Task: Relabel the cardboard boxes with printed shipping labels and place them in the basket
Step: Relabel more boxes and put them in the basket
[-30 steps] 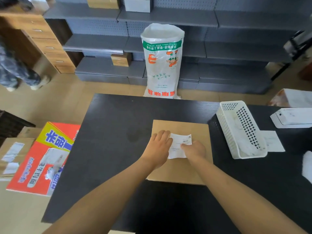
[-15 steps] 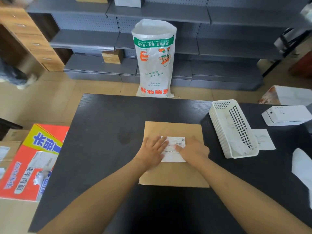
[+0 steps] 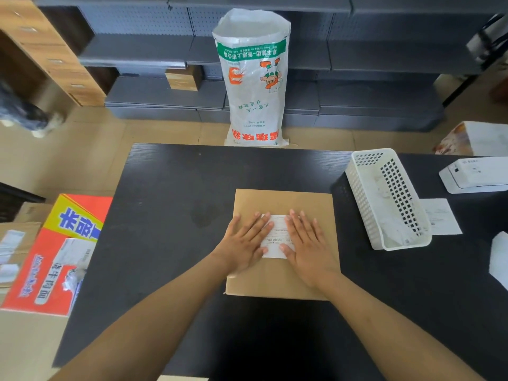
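Note:
A flat brown cardboard box (image 3: 283, 200) lies in the middle of the black table (image 3: 170, 215). A white printed shipping label (image 3: 276, 235) lies on its top. My left hand (image 3: 246, 243) rests flat, palm down, on the label's left edge, fingers spread. My right hand (image 3: 309, 244) lies flat on the label's right edge in the same way. Both hands cover the label's sides; only its middle strip shows. A white perforated plastic basket (image 3: 365, 204) stands to the right of the box, with some paper inside it.
A white label printer (image 3: 477, 173) sits at the table's right edge, a loose label sheet (image 3: 441, 217) beside the basket. A tall white printed sack (image 3: 254, 78) stands on the floor behind the table before grey shelves. A red and yellow carton (image 3: 52, 257) lies on the floor at left.
My hands went from pinching the lifted label to lying flat on it, and the label now lies against the box top. The camera view shifted slightly.

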The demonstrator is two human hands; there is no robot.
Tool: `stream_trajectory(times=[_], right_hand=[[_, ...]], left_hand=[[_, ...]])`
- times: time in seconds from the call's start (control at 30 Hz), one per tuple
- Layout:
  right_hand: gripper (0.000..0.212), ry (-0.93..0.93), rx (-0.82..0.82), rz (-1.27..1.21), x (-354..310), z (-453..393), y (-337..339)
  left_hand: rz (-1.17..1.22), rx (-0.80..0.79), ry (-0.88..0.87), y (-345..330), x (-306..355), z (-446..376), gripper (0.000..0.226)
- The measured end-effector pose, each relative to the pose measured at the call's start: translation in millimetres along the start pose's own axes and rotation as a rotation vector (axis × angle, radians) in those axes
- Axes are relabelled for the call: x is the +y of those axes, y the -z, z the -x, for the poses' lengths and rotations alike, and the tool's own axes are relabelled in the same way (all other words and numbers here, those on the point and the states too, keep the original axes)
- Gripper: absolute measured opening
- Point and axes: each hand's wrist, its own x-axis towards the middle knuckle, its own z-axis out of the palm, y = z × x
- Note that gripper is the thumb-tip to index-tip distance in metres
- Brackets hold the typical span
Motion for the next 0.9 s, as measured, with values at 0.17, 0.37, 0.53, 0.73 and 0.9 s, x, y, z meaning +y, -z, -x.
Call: stream_trajectory(times=[0.17,0.37,0.53,0.73,0.9], right_hand=[[0.073,-0.033,0.03,0.027,-1.5,2.0,-4.2],[0.071,-0.026,-0.008,0.025,-1.1,-0.7,-1.3],[0.072,-0.025,-0.056,0.001,-1.5,-2.3,1.6],[0.067,-0.011,-0.043,-0.139,12.7,-4.8,21.7],[0.057,-0.224,0.101,-0.343,24.2,2.6,40.2]], left_hand=[[-0.009,-0.033,-0.015,1.3,-0.8,-1.1,0.062],[-0.018,-0.083,-0.03,-1.9,-4.5,-5.1,0.062],[-0.055,-0.107,0.001,2.1,-0.9,-5.1,0.064],[0.016,-0.033,0.088,24.2,10.0,-3.0,0.066],[0.343,0.243,0.414,32.2,8.4,6.0,0.061]])
